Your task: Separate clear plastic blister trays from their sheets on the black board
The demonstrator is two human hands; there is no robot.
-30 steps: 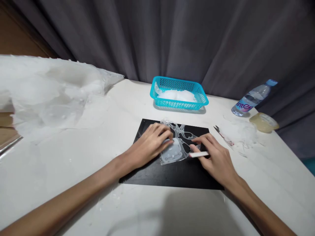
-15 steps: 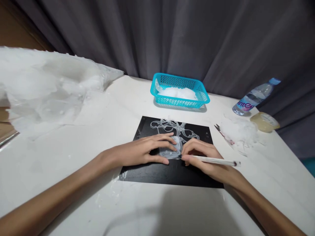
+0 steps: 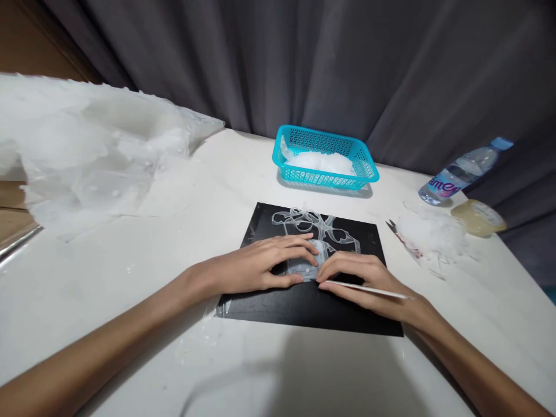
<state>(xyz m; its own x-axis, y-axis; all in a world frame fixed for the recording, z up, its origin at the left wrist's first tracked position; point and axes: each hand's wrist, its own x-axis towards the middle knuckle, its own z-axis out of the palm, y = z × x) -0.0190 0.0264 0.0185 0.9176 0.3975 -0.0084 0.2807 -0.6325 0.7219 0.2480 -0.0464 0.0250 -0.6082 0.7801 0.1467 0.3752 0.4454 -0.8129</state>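
My left hand (image 3: 278, 260) lies with fingers spread on a translucent, greyish plastic piece (image 3: 309, 269) with small round spots, pressing it to a black mat (image 3: 278, 313). Pinched in my right hand (image 3: 365, 281) is a slim white-handled tool (image 3: 369, 289), held like a pen. Its working end points left at the lower edge of the piece, near my left thumb; the tip is too small to tell its kind. Clear, lacy plastic cut-outs (image 3: 324, 226) lie on the mat just beyond my fingers.
A turquoise basket (image 3: 325, 179) with white material stands behind the mat. On the right are small scissors (image 3: 402, 238), a heap of clear scraps (image 3: 430, 229), a yellowish container (image 3: 478, 218) and a water bottle (image 3: 463, 172). A large bag of translucent plastic (image 3: 95, 150) sits at left.
My right hand has turned the white-handled tool, so its handle now shows as a thinner line. My left hand still rests on the piece. The whole view has shifted slightly.
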